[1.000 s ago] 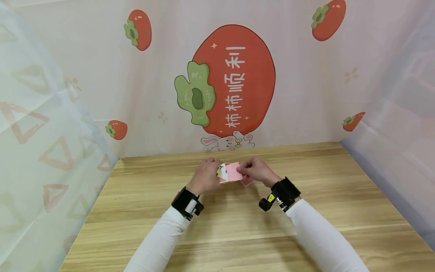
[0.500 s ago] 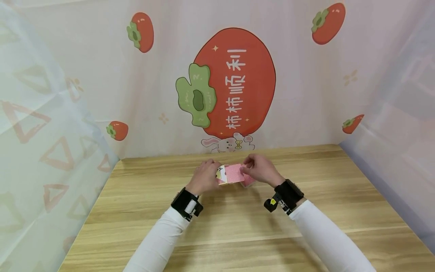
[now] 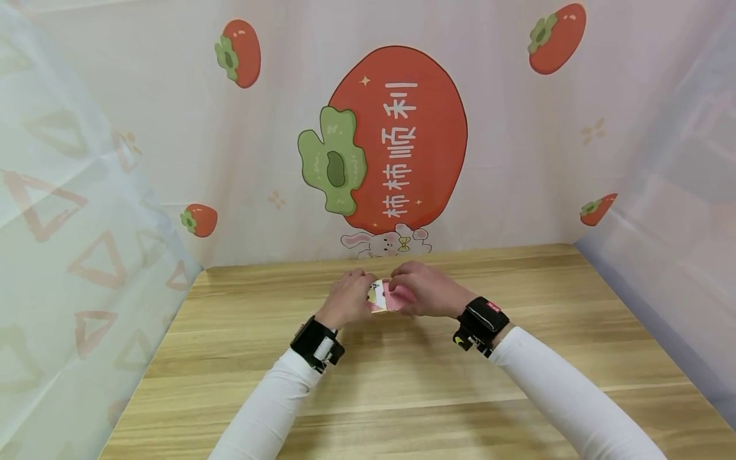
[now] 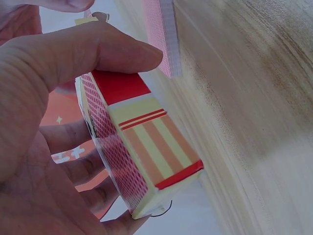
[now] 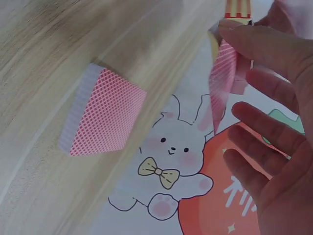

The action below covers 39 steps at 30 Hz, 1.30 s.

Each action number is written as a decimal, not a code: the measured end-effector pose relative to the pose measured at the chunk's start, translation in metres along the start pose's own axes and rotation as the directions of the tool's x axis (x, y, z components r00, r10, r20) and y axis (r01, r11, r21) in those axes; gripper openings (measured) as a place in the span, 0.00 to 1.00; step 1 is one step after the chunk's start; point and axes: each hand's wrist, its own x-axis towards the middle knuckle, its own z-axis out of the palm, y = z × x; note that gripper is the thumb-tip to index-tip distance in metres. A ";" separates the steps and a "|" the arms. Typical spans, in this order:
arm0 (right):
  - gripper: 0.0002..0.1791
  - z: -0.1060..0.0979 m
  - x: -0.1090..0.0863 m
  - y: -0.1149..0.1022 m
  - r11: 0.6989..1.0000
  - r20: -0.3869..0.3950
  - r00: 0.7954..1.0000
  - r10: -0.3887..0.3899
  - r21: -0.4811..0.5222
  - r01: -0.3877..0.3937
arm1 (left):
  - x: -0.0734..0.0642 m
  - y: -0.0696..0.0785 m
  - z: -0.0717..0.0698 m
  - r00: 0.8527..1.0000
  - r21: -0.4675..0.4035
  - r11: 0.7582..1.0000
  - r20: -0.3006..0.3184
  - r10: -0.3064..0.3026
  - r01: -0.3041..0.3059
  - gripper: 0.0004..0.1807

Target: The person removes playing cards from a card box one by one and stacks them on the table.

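Close together, just below the middle of the head view, the left hand (image 3: pixel 347 299) and the right hand (image 3: pixel 432 291) meet at a small card box (image 3: pixel 377 296) over the wooden table (image 3: pixel 368 396); a pink patterned sheet (image 3: pixel 400 296) runs from the box under the right hand. At the left wrist, the left hand grips the box between thumb and fingers, its striped side slanting across the centre, with a stack of cards (image 4: pixel 164 39) at the upper middle. At the right wrist, the right hand's thumb lies against the blurred sheet at the upper right, the other fingers spread; whether it pinches the sheet I cannot tell. The stack lies left of centre, a printed rabbit (image 5: pixel 173 147) below and right of it.
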 end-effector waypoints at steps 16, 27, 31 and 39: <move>0.23 0.009 0.004 0.001 0.996 0.026 0.999 -0.029 0.083 0.027 | 0.003 0.004 0.001 0.999 0.014 1.000 0.033 0.014 -0.015 0.37; 0.23 0.008 0.001 0.008 0.998 0.049 0.998 -0.028 0.060 0.025 | 0.000 0.003 -0.002 0.999 -0.008 1.000 0.034 0.012 -0.012 0.36; 0.24 0.005 -0.002 0.010 0.997 0.056 0.998 -0.015 0.073 0.011 | 0.001 -0.001 -0.002 0.999 -0.020 1.000 0.030 0.021 -0.020 0.36; 0.24 0.000 -0.009 0.015 0.995 0.076 0.997 0.032 0.095 -0.039 | -0.001 -0.006 -0.005 0.999 -0.016 1.000 0.037 0.003 -0.002 0.39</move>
